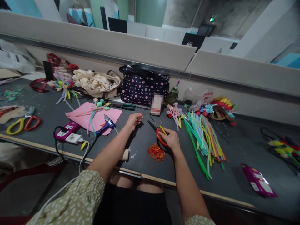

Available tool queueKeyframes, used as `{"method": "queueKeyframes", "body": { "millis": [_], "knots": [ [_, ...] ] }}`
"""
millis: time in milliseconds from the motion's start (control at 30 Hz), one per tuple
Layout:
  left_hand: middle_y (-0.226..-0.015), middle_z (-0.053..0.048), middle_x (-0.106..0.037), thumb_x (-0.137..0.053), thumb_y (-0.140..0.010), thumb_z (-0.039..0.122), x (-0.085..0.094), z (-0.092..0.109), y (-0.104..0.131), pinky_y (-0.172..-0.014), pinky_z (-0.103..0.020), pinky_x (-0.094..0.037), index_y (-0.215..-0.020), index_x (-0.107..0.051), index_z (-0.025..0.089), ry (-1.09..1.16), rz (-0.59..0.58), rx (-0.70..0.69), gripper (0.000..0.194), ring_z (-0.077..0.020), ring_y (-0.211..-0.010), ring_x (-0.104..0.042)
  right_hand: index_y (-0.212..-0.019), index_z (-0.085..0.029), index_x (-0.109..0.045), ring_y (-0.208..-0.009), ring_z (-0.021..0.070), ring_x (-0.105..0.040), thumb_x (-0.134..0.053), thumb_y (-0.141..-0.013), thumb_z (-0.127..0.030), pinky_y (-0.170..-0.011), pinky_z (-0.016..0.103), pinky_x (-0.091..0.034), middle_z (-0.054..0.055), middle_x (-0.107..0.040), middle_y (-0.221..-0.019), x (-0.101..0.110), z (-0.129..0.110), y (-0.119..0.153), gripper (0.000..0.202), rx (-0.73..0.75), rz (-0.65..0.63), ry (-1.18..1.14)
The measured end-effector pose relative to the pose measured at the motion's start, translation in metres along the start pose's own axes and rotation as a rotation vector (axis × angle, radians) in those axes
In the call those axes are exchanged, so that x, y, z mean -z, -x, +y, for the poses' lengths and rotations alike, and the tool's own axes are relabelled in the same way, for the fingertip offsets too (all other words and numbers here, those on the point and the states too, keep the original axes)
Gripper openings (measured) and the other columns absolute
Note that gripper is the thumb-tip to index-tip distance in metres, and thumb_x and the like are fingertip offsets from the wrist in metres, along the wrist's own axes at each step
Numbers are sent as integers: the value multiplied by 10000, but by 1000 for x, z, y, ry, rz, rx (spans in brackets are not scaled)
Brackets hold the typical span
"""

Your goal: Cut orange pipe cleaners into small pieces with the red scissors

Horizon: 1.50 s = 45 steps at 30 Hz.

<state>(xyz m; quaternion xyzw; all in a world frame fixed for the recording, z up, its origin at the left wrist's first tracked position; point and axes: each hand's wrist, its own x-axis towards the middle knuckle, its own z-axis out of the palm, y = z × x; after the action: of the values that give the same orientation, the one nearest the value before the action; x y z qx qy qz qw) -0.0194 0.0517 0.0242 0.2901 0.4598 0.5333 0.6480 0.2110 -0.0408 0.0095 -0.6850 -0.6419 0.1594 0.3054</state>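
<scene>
My right hand (171, 139) grips a pair of scissors (160, 137) with one red and one yellow handle loop. The blades point away from me and to the left, slightly parted. To the left, my left hand (134, 121) is raised with its fingers pinched together on a small orange piece (141, 115), too small to make out fully. A pile of short orange-red cut pieces (156, 152) lies on the dark table (140, 140) just below the scissors. The left fingertips and the blades are apart.
Colourful pipe cleaners (203, 134) lie right of my right hand. On the left are pink paper (77, 113), a blue glue gun (106, 125), a purple power strip (67, 130) and more scissors (24, 122). A dotted bag (140, 86) stands behind; another purple power strip (259, 181) sits at right.
</scene>
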Motion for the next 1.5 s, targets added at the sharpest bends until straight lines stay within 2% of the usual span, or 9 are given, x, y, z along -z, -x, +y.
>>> {"method": "queueKeyframes", "body": {
  "millis": [167, 533, 700, 900, 1100, 1233, 1333, 1400, 1500],
  "knots": [
    [-676, -35, -623, -701, -600, 198, -3, 4, 6, -447, -181, -378, -746, -620, 132, 53, -50, 14, 179, -64, -487, -481, -1006, -250, -729, -815, 189, -665, -632, -737, -524, -783, 311, -517, 13, -733, -952, -2, 0, 0, 396, 75, -21, -155],
    [-654, -14, -594, -728, -621, 189, -4, 8, 8, -448, -163, -373, -757, -601, 137, 103, -112, -11, 193, -51, -481, -473, -1033, -277, -720, -950, 193, -660, -654, -753, -480, -853, 308, -500, 26, -701, -1093, 1, -11, 7, 352, 153, 14, -101],
    [-643, -2, -560, -710, -642, 181, -2, 6, 5, -455, -159, -367, -747, -589, 138, 105, -144, -20, 166, -49, -490, -464, -1048, -269, -716, -990, 202, -656, -658, -746, -479, -870, 316, -506, 31, -700, -1095, 1, -12, 7, 372, 182, 59, -108],
    [-646, 7, -529, -719, -652, 188, -2, 5, 5, -461, -159, -368, -725, -562, 145, 97, -195, -36, 179, -48, -490, -456, -1055, -250, -715, -1015, 198, -650, -659, -754, -482, -912, 311, -496, 40, -693, -1116, 0, -12, 8, 384, 231, 61, -134],
    [-606, 17, -499, -708, -659, 191, -2, 4, 5, -466, -164, -367, -717, -543, 158, 89, -198, -29, 177, -58, -489, -455, -1073, -237, -705, -1034, 195, -642, -649, -768, -489, -923, 311, -490, 46, -686, -1124, -3, -12, 9, 399, 283, 67, -90],
    [-635, 7, -522, -691, -640, 185, -1, 3, 2, -478, -172, -373, -716, -550, 155, 52, -210, -32, 163, -57, -493, -462, -1072, -240, -697, -1035, 201, -637, -645, -760, -503, -934, 324, -479, 47, -680, -1139, -4, -11, 8, 412, 251, 92, -101],
    [-616, 3, -524, -671, -629, 188, -3, 1, 3, -485, -179, -374, -708, -570, 150, -18, -277, -25, 134, -65, -491, -468, -1063, -223, -687, -963, 210, -651, -651, -732, -512, -890, 343, -495, 54, -694, -1094, -5, -7, 5, 440, 140, 87, -190],
    [-594, 1, -519, -665, -632, 202, -5, 0, 6, -487, -183, -369, -681, -581, 145, -92, -369, -18, 113, -68, -489, -465, -1049, -205, -678, -840, 196, -658, -650, -717, -517, -794, 324, -517, 46, -715, -976, -5, -5, 2, 457, 69, 44, -302],
    [-577, -4, -520, -674, -640, 220, -9, -1, 16, -492, -189, -360, -648, -599, 141, -230, -507, -9, 109, -72, -487, -458, -1007, -175, -656, -695, 161, -626, -660, -696, -507, -661, 270, -503, 28, -702, -832, -6, -4, -1, 454, 41, -20, -506]
  ]
}}
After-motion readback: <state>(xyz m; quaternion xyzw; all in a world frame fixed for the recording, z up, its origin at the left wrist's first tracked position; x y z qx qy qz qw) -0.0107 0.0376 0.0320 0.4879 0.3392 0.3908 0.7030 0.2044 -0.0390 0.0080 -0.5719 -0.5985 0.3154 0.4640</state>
